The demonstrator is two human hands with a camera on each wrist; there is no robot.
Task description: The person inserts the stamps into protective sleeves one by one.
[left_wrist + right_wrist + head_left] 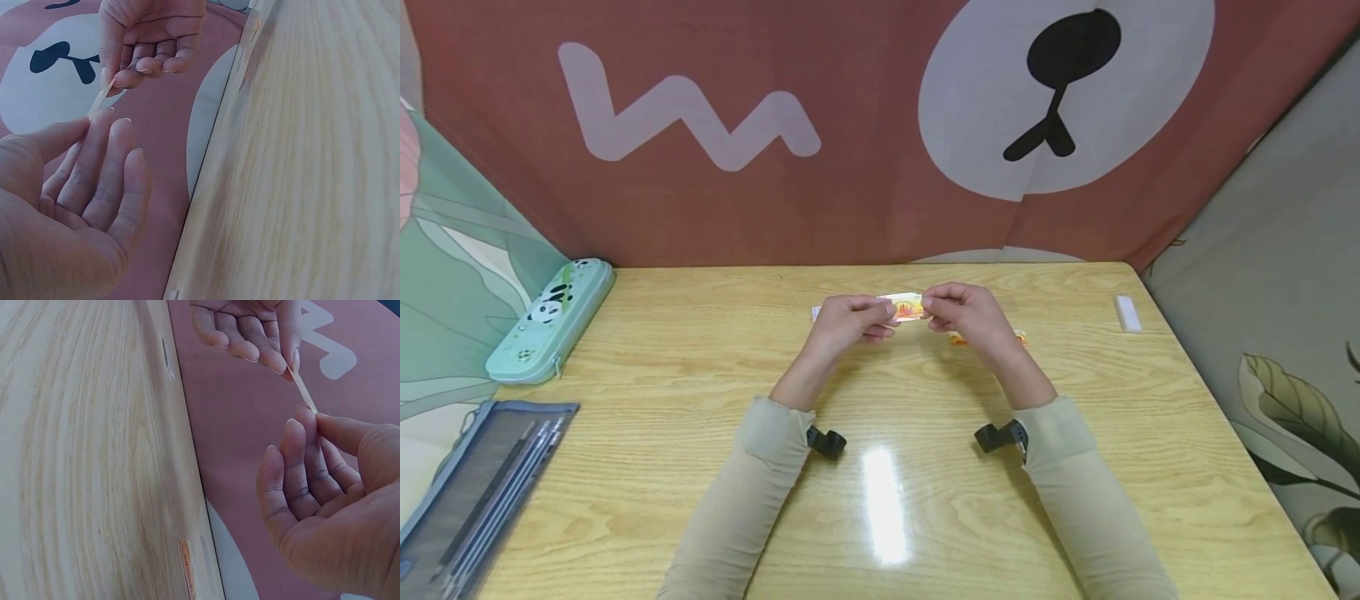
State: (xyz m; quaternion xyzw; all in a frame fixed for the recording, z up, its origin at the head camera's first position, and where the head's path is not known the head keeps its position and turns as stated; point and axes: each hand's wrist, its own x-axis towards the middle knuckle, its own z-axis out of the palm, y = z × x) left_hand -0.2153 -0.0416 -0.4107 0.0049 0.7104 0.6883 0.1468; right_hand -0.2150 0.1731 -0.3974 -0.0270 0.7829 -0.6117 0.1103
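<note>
Yellow piece [907, 307] pinched between left hand [850, 320], right hand [970, 313], table edge [737, 270] beyond

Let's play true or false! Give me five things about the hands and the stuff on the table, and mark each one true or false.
1. The left hand and right hand both pinch the small yellow printed piece. True.
2. The panda case is on the right side of the table. False: it's on the left.
3. A white block lies on the table's right side. True.
4. Nothing is inside the blue-edged pouch. False: long thin sticks are in it.
5. Another orange-coloured piece lies on the table. True.
</note>
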